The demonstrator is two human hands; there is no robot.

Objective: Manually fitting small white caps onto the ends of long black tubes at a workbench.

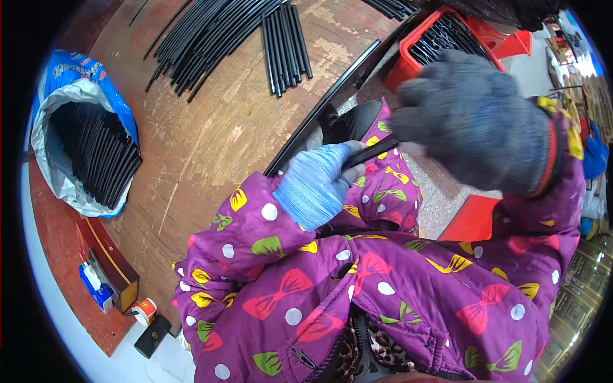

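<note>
My left hand (317, 182), in a light blue knit glove, is closed around a short black tube (373, 152) held out over my lap. At the tube's far end is my right hand (479, 121), in a dark grey-blue glove and blurred by motion. Its fingers look curled in, but what they grip is hidden. Just beyond that hand, a red bin (408, 46) holds many thin black pieces (447, 37). On the wooden table lie a spread of long black rods (204, 41) and a smaller row of black tubes (285, 51).
A blue and white sack (48, 137) full of black rods (96, 153) leans at the left. Near the table's lower left are a blue tissue pack (97, 287), a paper cup (145, 309) and a black case (153, 335). A red object (470, 218) shows below my right arm.
</note>
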